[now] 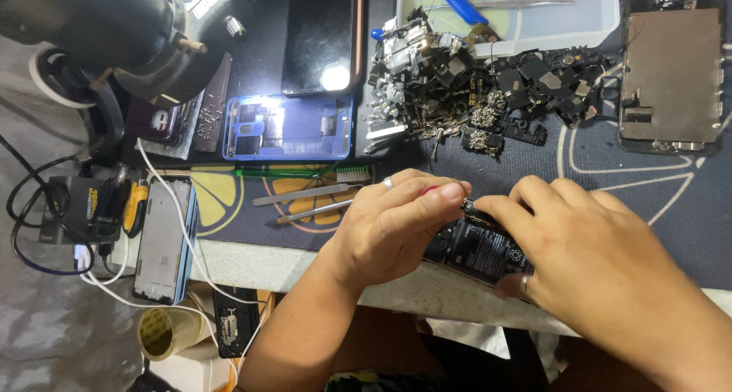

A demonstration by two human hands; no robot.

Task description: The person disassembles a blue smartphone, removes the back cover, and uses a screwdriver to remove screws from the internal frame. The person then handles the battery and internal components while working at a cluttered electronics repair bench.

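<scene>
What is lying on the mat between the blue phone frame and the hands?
In the head view, between the blue phone frame and the left hand: a green brush and two metal tools.

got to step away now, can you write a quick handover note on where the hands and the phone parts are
Left hand: grips the opened phone at its top edge, ring on one finger.
Right hand: fingertips on a small dark part at the phone's top, the tool, if any, hidden.
Phone sits at the table edge, back off, black battery showing.
Nearby: pile of small parts, blue phone frame, metal pry tools.
Phone not closed up.
</scene>
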